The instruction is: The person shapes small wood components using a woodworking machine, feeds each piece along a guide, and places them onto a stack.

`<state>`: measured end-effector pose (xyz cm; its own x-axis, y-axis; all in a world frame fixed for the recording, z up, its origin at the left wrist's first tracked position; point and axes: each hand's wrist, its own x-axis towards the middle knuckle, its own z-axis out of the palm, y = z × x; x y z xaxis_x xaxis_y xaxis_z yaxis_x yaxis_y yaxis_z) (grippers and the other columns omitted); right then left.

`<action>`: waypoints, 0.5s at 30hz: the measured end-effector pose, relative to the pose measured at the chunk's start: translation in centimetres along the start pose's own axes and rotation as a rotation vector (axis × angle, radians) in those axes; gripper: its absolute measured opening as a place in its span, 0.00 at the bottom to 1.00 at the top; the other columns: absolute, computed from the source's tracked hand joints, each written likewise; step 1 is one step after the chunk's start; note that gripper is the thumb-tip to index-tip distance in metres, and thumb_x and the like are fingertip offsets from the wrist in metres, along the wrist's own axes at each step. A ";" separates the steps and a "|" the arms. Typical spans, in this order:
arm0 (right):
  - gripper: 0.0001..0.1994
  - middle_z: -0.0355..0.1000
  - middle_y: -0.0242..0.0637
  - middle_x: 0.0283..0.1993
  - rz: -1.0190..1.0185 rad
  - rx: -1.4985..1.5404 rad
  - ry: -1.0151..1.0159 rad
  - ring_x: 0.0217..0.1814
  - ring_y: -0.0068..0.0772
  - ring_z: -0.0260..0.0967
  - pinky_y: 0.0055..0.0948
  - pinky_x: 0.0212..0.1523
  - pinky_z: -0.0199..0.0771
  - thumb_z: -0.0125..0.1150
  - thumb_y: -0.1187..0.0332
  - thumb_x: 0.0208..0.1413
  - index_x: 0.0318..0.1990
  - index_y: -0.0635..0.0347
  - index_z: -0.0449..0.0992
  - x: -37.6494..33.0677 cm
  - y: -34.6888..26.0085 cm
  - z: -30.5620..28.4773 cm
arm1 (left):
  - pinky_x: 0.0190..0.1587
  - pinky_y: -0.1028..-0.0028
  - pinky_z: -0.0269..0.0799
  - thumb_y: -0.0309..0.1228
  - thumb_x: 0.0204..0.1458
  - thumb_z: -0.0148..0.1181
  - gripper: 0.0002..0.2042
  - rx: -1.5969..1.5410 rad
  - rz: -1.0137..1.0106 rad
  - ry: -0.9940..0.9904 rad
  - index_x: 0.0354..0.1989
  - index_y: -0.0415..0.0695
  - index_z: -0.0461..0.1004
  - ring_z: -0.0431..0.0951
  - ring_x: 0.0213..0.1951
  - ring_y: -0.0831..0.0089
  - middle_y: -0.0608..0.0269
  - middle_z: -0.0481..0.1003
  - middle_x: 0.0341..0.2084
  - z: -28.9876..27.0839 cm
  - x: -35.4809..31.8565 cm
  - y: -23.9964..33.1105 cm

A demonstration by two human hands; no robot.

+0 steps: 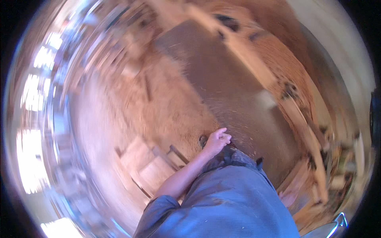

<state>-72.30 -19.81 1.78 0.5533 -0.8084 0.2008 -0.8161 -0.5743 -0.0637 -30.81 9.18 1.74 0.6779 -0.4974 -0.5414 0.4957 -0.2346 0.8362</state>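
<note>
Closest thing is the blue shirt [230, 202], filling the bottom middle of the frame. A grey rounded thing [323, 231] with a shiny rim pokes in at the lower right corner. The left hand [217, 141] is out in front of the belly, just below the middle of the frame: half open, fingers loosely bent, 1 sticking out toward the right. The right hand [289, 195] is basically a pink smear at the lower right (partly behind the shirt, super blurry), so I can't tell if it's open, closed or gripping anything. It's near the wooden beam [305, 123], which runs from top centre down to the lower right.

Past the left hand there's a dark strip [238, 87] slanting from top centre to lower right, with pale flecks on it. Left of that is a big spread of sawdust [170, 99] with 1 dark stick [147, 87] in it, plus some pale boards [154, 174] lower left. Right of the beam, more orange sawdust [278, 59], with 2 dark lumps [289, 90] near it. Farthest off, blurry clutter [123, 31] upper left and bright windows [31, 91] along the left edge.
</note>
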 end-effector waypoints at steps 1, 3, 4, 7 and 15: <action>0.42 0.64 0.63 0.67 -0.071 0.076 -0.007 0.72 0.64 0.57 0.54 0.72 0.57 0.70 0.53 0.46 0.64 0.74 0.66 2.0 -1.6 -0.5 | 0.45 0.71 0.79 0.33 0.62 0.63 0.32 0.011 0.055 0.098 0.70 0.28 0.60 0.83 0.41 0.71 0.52 0.82 0.45 -1.2 -0.5 -1.2; 0.41 0.64 0.63 0.67 -0.293 0.185 -0.082 0.71 0.64 0.57 0.53 0.71 0.58 0.70 0.53 0.46 0.64 0.74 0.66 7.0 -6.8 -0.9 | 0.45 0.69 0.79 0.32 0.60 0.63 0.30 0.017 0.141 0.317 0.67 0.27 0.64 0.83 0.39 0.69 0.51 0.83 0.41 -4.1 -3.1 -3.6; 0.41 0.64 0.63 0.67 -0.402 0.236 -0.135 0.71 0.64 0.58 0.53 0.71 0.58 0.70 0.53 0.46 0.64 0.74 0.66 9.1 -9.7 -1.1 | 0.45 0.68 0.79 0.32 0.60 0.63 0.29 0.032 0.179 0.428 0.66 0.28 0.65 0.84 0.39 0.67 0.50 0.83 0.41 -5.1 -4.8 -4.6; 0.40 0.65 0.62 0.66 -0.711 0.331 -0.322 0.71 0.63 0.59 0.52 0.71 0.59 0.70 0.54 0.47 0.64 0.73 0.67 13.1 -17.8 -1.4 | 0.48 0.68 0.78 0.31 0.60 0.63 0.27 0.009 0.215 0.698 0.64 0.28 0.67 0.84 0.42 0.66 0.50 0.83 0.42 -7.3 -9.2 -7.0; 0.38 0.67 0.61 0.65 -1.416 0.323 -0.754 0.70 0.61 0.61 0.50 0.69 0.61 0.69 0.55 0.48 0.63 0.72 0.68 14.2 -38.1 -1.3 | 0.51 0.63 0.78 0.30 0.59 0.62 0.22 -0.241 0.090 1.470 0.60 0.34 0.71 0.84 0.47 0.57 0.46 0.82 0.44 -10.4 -24.8 -10.1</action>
<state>-33.58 -9.26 8.37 0.8168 0.5351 -0.2154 0.3966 -0.7921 -0.4640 -47.00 32.58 5.78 0.5644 0.7972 -0.2143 0.3998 -0.0368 0.9159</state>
